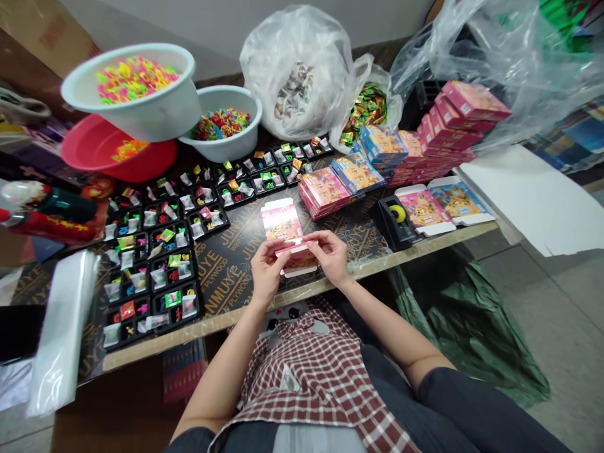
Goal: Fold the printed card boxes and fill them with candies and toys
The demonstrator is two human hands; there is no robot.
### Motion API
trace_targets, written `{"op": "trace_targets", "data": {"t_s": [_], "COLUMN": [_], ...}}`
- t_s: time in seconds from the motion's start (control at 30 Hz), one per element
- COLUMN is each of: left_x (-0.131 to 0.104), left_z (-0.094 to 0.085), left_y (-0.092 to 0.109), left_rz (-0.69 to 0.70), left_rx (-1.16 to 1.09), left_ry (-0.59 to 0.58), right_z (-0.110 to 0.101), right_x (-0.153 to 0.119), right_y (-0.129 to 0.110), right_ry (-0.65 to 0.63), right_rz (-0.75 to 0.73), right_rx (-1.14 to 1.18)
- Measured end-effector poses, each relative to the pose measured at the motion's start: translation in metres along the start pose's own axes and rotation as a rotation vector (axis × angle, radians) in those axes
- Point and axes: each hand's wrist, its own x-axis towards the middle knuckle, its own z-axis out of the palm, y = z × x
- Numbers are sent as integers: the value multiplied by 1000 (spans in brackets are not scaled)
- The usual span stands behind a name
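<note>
From my seat I see both bare hands close together at the near edge of the table. My left hand is nearly closed, thumb and forefinger pinched on the left side of a pink carton; its other fingers are curled and partly hidden. My right hand pinches the same carton from the right in much the same way, the two sets of fingertips almost meeting over a white flap. The carton's printed panel lies flat beyond my fingers, and a further part of it shows below them, towards the apron. I cannot tell whether the part I grip touches the table.

Just beyond the carton to the right, a stack of pink boxes and a stack of blue boxes block the way. A tape dispenser with yellow tape stands near my right forearm, two flattened-looking cartons beside it. On the left, rows of filled black trays crowd that side, with bowls of colourful pieces behind.
</note>
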Motion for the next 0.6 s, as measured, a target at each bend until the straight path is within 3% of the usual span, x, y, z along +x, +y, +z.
{"op": "trace_targets", "data": {"t_s": [0.13, 0.27, 0.4, 0.5, 0.6], "left_x": [3, 4, 3, 3, 5], "left_z": [-9, -23, -31, -24, -7], "left_y": [-7, -16, -19, -14, -3], "left_rz": [157, 559, 882, 980, 975], "left_rx": [217, 490, 662, 776, 919], "left_ry": [-69, -145, -217, -203, -219], "right_z": [-9, -22, -35, -33, -33], "right_x": [4, 6, 3, -3, -8], "right_y": [-1, 1, 10, 15, 10], "right_ry": [-82, -144, -223, -217, -231], "right_rz": [-8, -42, -190, -303, -395], "right_rx": [-56, -97, -239, -358, -472]}}
